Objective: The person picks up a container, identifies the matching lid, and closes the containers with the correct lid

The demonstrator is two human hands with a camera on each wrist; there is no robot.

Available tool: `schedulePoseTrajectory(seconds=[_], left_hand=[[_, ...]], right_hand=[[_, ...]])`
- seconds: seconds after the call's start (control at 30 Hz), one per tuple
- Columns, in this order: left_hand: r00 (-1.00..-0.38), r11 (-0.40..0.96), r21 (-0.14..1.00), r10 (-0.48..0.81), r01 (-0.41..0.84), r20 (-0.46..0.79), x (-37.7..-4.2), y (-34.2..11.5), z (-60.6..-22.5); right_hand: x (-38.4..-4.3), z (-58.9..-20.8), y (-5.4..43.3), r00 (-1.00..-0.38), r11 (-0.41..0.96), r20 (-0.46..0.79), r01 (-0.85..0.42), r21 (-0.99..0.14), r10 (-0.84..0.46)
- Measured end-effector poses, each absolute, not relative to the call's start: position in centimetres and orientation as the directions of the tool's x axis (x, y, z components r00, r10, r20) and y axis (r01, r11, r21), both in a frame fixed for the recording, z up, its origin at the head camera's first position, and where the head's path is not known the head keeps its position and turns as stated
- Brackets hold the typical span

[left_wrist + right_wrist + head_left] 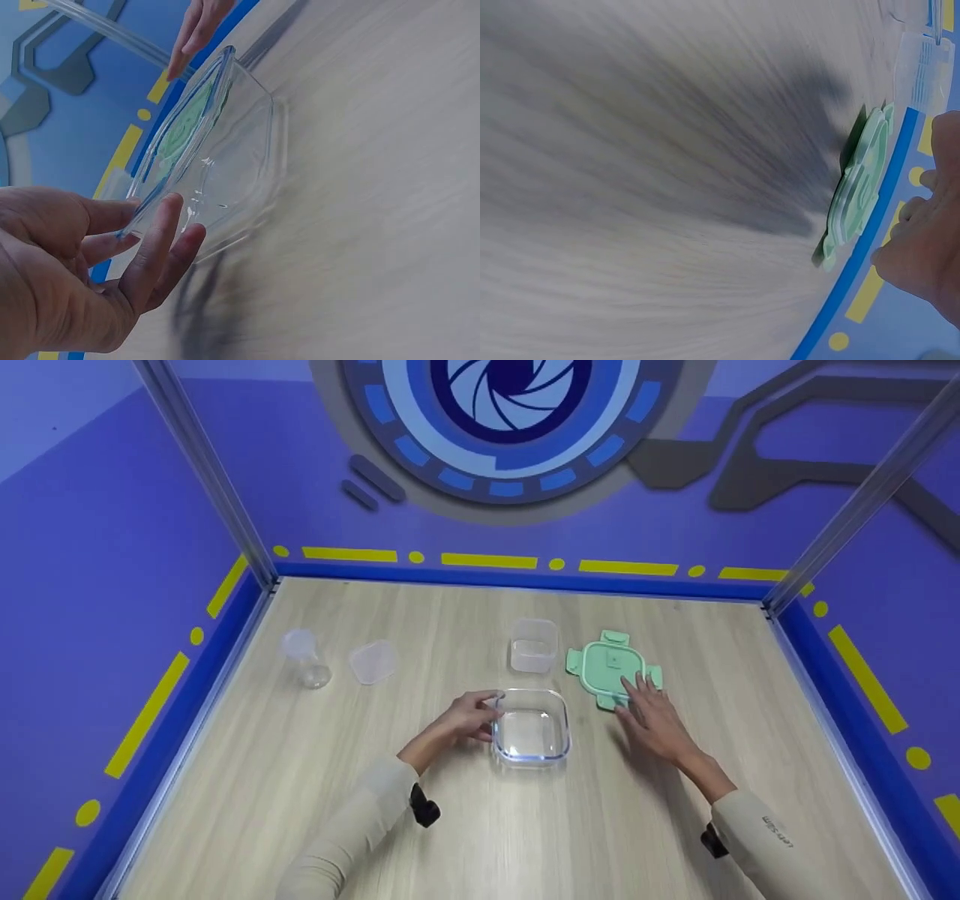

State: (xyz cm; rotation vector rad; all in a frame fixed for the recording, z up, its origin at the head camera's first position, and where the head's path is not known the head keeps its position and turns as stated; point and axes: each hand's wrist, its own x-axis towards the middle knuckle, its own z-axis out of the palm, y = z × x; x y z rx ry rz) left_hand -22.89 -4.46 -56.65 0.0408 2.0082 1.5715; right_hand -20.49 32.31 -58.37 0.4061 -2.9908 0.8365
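A square clear glass food container (531,731) stands upright on the table. At its left side my left hand (471,716) grips the rim, and in the left wrist view the thumb and fingers (154,247) sit around the near corner. To the right lies a green lid (611,667) with its side flaps spread outward. Over the lid's near right corner hovers my right hand (654,720), fingers spread and holding nothing. The right wrist view shows a gap between that hand (922,232) and the lid (859,180).
Behind the glass container is a small translucent plastic box (534,645). Farther left lie a translucent square lid (373,662), a small clear round cup (315,676) and a pale round piece (299,643) beside it. Blue panels (480,532) border the table.
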Motion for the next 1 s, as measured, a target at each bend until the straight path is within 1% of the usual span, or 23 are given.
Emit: schedulePoseTrajectory(seconds=[0.3, 0.43, 0.53, 0.63, 0.77, 0.9, 1.0], left_hand=[[-0.847, 0.281, 0.912, 0.363, -0.297, -0.388, -22.4, -4.2, -57.2], [-0.858, 0.275, 0.917, 0.35, -0.29, -0.376, -22.2, -4.1, -57.2], [-0.862, 0.267, 0.919, 0.344, -0.291, -0.373, -22.1, -4.1, -57.3], [-0.861, 0.254, 0.919, 0.342, -0.302, -0.378, -22.1, -4.2, -57.3], [-0.868, 0.25, 0.92, 0.328, -0.301, -0.373, -22.2, -4.1, -57.5], [-0.88, 0.25, 0.922, 0.306, -0.295, -0.364, -22.4, -3.7, -57.7], [-0.883, 0.245, 0.921, 0.292, -0.302, -0.368, -22.6, -3.6, -57.8]], right_hand=[[-21.3, -58.4, 32.4, -0.965, 0.819, 0.073, -0.252, -0.516, -0.252], [-22.2, -58.1, 32.8, -0.965, 0.81, 0.075, -0.252, -0.53, -0.252], [-23.1, -57.7, 33.2, -0.971, 0.808, 0.077, -0.231, -0.542, -0.226], [-24.1, -57.4, 33.8, -0.985, 0.81, 0.07, -0.167, -0.562, -0.155], [-25.2, -57.1, 34.7, -0.999, 0.79, 0.047, -0.038, -0.612, -0.011], [-25.8, -57.3, 35.2, -0.991, 0.756, 0.008, 0.098, -0.647, 0.134], [-26.1, -58.2, 35.3, -0.981, 0.754, -0.016, 0.159, -0.637, 0.194]])
